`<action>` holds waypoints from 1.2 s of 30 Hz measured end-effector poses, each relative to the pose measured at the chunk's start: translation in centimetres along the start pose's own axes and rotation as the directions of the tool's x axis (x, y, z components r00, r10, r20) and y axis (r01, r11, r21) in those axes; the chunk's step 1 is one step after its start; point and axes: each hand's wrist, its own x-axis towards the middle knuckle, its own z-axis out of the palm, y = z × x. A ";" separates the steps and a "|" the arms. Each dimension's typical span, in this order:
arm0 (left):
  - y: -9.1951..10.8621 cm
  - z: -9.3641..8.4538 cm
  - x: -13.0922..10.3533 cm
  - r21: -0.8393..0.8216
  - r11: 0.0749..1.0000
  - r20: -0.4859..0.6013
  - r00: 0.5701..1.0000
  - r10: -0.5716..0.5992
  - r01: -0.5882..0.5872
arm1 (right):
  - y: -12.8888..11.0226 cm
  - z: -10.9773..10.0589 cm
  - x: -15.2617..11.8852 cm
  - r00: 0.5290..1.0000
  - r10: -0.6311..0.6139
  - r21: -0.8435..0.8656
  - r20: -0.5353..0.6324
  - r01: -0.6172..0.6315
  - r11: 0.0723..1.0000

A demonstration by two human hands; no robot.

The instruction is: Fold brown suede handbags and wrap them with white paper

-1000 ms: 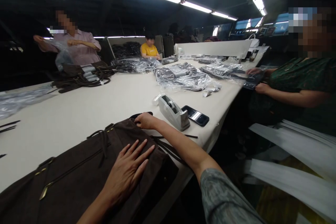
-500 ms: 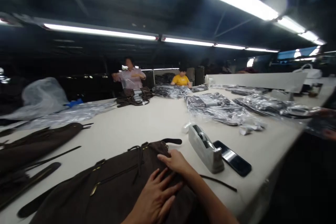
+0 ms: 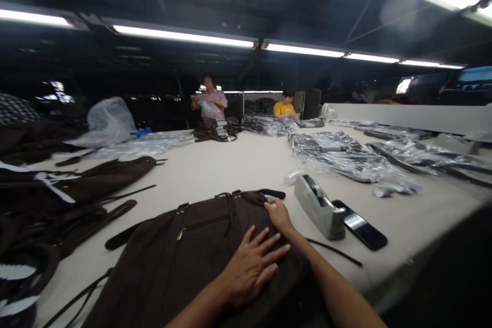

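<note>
A dark brown fabric bag (image 3: 165, 266) lies on the pale table in front of me. It has a slanted zip with a brass-coloured pull, cords and straps. My left hand (image 3: 255, 261) rests flat on its upper face, fingers spread. At the bag's far right corner, my right hand (image 3: 279, 213) has its fingers closed on the edge; the fingertips are partly hidden. A grey tape dispenser (image 3: 319, 207) stands just right of that hand, with a dark phone (image 3: 363, 225) beside it.
More brown bags (image 3: 115, 179) lie to the left. Plastic-wrapped flat goods (image 3: 334, 154) cover the table's right and far parts. Clear plastic sheeting (image 3: 109, 123) is at the back left. Two people (image 3: 213, 105) work across the table (image 3: 184, 169). A thin cord (image 3: 338, 252) sticks out at the bag's right.
The view has swung left, so everything sits further right and more bags show at the left. My left hand still lies flat on the bag, and my right hand stays at its corner.
</note>
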 end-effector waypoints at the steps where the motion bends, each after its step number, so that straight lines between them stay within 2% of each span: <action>1: 0.2 0.1 -0.1 -0.044 0.999 0.019 1.000 -0.008 0.009 | -0.2 -0.2 -0.3 1.000 0.005 -0.033 -0.012 -0.005 0.999; 4: 0.3 0.8 -0.2 -0.097 0.995 0.044 0.999 0.012 -0.008 | -0.4 -0.5 -1.1 1.000 0.027 -0.148 -0.010 -0.028 0.989; 6: -0.2 1.6 0.0 -0.080 0.995 0.016 0.998 0.055 -0.054 | -0.3 -0.8 -1.0 1.000 0.031 -0.216 -0.001 -0.031 0.976; 7: -0.5 2.1 0.2 -0.064 0.994 0.005 0.996 0.084 -0.084 | -0.2 -1.0 -0.8 1.000 -0.019 -0.252 0.016 0.023 0.967; 8: -0.8 2.5 0.3 -0.041 0.993 -0.014 0.993 0.113 -0.114 | -0.2 -1.3 -0.5 0.987 -0.144 -0.332 0.068 0.158 0.930; 10: -1.3 3.0 0.5 0.012 0.985 -0.050 0.984 0.170 -0.169 | -0.5 -2.2 0.1 0.912 -0.341 -0.438 0.228 0.409 0.801; 12: -1.7 3.3 0.5 0.063 0.974 -0.101 0.970 0.222 -0.216 | -1.2 -3.2 0.2 0.788 -0.422 -0.449 0.448 0.606 0.656; 13: -1.8 3.4 0.5 0.085 0.968 -0.129 0.961 0.245 -0.236 | -1.6 -3.7 0.0 0.726 -0.413 -0.420 0.551 0.668 0.614; 15: -1.8 3.4 0.4 0.115 0.958 -0.176 0.943 0.281 -0.264 | -2.2 -4.6 -1.1 0.621 -0.342 -0.351 0.705 0.725 0.593; 16: -1.8 3.4 0.4 0.120 0.955 -0.188 0.938 0.291 -0.272 | -2.3 -5.1 -2.1 0.594 -0.303 -0.332 0.745 0.725 0.604; 17: -1.7 3.4 0.4 0.118 0.953 -0.193 0.935 0.298 -0.280 | -2.2 -5.5 -3.3 0.591 -0.272 -0.327 0.759 0.709 0.625; 19: -1.6 3.4 0.4 0.106 0.951 -0.196 0.931 0.307 -0.292 | -1.4 -6.4 -6.1 0.649 -0.235 -0.346 0.723 0.636 0.690; 22: -1.3 3.3 0.4 0.103 0.944 -0.194 0.925 0.328 -0.314 | 0.1 -7.4 -10.2 0.778 -0.223 -0.354 0.588 0.495 0.794; 26: -1.5 3.2 0.0 0.099 0.935 -0.177 0.918 0.354 -0.342 | 1.9 -7.2 -13.9 0.880 -0.261 -0.384 0.398 0.418 0.823; 28: -1.7 3.1 -0.1 0.006 0.947 -0.230 0.921 0.314 -0.322 | 2.6 -6.7 -15.0 0.907 -0.305 -0.426 0.290 0.408 0.808; 30: -1.5 3.0 -0.1 -0.138 0.973 -0.321 0.938 0.131 -0.183 | 3.2 -6.1 -15.8 0.918 -0.344 -0.463 0.198 0.397 0.792; 32: -1.1 2.9 0.2 -0.234 0.972 -0.389 0.918 -0.075 -0.020 | 3.7 -5.7 -16.2 0.921 -0.365 -0.483 0.134 0.383 0.787; 33: -0.9 2.8 0.4 -0.232 0.972 -0.416 0.900 -0.131 0.034 | 3.9 -5.6 -16.4 0.921 -0.373 -0.486 0.115 0.380 0.787; 36: -1.0 2.6 0.1 -0.099 0.988 -0.463 0.874 -0.148 0.115 | 4.2 -5.6 -16.6 0.909 -0.406 -0.485 0.101 0.401 0.777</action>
